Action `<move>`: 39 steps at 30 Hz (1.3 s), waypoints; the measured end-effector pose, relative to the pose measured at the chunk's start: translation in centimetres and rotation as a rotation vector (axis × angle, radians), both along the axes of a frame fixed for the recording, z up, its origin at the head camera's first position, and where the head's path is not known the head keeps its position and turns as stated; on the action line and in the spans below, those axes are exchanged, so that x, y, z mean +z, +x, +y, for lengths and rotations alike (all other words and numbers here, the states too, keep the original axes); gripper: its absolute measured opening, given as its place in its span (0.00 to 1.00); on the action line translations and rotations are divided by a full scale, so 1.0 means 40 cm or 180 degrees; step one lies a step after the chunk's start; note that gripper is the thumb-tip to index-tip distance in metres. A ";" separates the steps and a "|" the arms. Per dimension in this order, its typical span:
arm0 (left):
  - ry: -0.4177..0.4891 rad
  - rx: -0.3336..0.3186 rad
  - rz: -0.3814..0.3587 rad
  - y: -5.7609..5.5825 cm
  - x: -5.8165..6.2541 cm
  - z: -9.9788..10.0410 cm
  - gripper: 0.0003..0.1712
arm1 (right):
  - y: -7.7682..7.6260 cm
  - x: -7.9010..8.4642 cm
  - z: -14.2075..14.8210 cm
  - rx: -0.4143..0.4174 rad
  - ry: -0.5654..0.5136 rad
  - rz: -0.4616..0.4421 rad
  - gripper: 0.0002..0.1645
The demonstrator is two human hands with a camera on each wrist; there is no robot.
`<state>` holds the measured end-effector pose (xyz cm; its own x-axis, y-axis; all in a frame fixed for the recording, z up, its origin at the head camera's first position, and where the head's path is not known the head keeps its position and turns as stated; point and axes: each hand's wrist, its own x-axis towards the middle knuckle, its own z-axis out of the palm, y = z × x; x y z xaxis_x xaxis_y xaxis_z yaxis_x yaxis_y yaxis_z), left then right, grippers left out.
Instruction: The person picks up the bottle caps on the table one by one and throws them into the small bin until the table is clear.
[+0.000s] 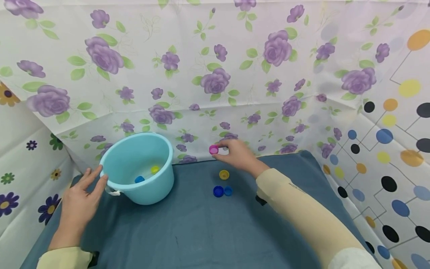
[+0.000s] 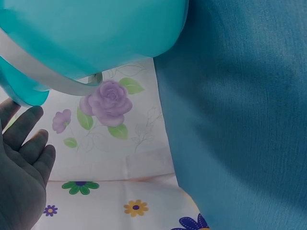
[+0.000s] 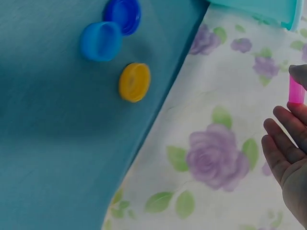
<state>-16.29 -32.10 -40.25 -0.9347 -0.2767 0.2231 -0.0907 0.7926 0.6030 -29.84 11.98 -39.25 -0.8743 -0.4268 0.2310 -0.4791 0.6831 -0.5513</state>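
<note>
My right hand (image 1: 239, 156) pinches a pink bottle cap (image 1: 213, 150) between thumb and fingers, raised near the back edge of the cloth. In the right wrist view the pink cap shows at the right edge. Below that hand lie a yellow cap (image 1: 224, 175), a dark blue cap (image 1: 218, 191) and a lighter blue cap (image 1: 228, 191), the two blue ones side by side. My left hand (image 1: 78, 200) touches the left rim of a light blue bucket (image 1: 151, 192) with fairly straight fingers. Inside the bucket are a blue cap (image 1: 139, 179) and a yellow cap (image 1: 155, 169).
A blue-grey cloth (image 1: 195, 231) covers the surface. Behind it hangs a white sheet (image 1: 188, 22) with purple flowers, and patterned sheets close in both sides. The bucket's white handle (image 2: 53, 79) hangs along its near side.
</note>
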 end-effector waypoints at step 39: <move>0.0044 0.0035 0.0018 -0.005 -0.004 -0.003 0.30 | 0.020 0.105 -0.324 0.0575 0.0023 -0.0083 0.22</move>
